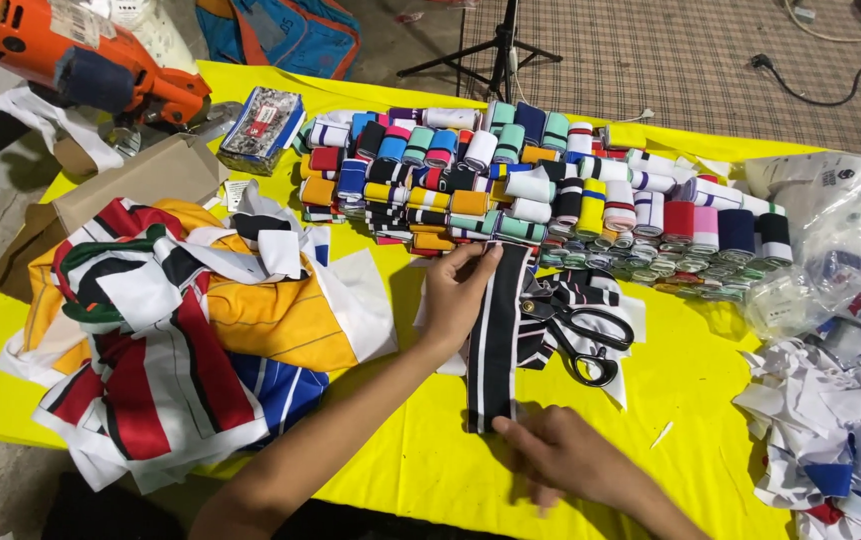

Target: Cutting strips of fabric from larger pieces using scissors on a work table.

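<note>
a black strip with white stripes (497, 330) lies stretched flat on the yellow table (421, 460). the left hand (458, 295) pinches its far end, fingers clamped on the cloth; the right hand (561, 455) presses its near end, fingers together. just right of the strip lie black scissors (586, 335). beyond the left fingers sit rolled bands (541, 180); left of them, a cloth pile (181, 320).
</note>
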